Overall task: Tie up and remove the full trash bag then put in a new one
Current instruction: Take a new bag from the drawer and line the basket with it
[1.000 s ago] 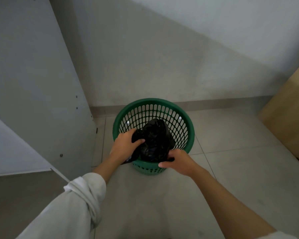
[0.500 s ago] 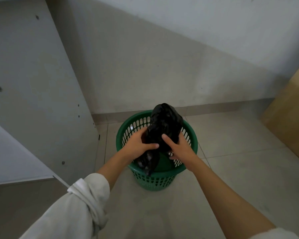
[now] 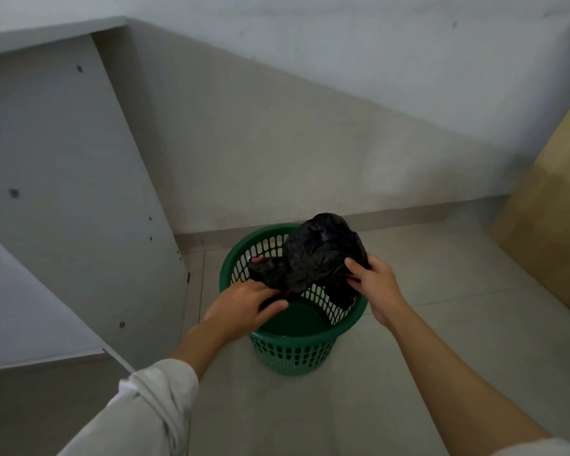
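Note:
A crumpled black trash bag (image 3: 316,255) is held above a green perforated plastic bin (image 3: 293,350) that stands on the tiled floor. My left hand (image 3: 244,304) grips the bag's lower left flap over the bin's near rim. My right hand (image 3: 374,279) holds the bag's right side above the bin's right rim. The bulky part of the bag rises above the far rim. The bin's green bottom shows bare below the bag.
A grey cabinet side panel (image 3: 79,209) stands close to the left of the bin. A plain wall with a skirting strip (image 3: 408,215) runs behind it. A brown board (image 3: 553,232) leans at the right. Pale floor tiles (image 3: 458,324) spread to the right.
The bag has come up out of the bin, from lying inside it to being held above the rim. Both hands rose with it and spread apart, the right one moving rightward.

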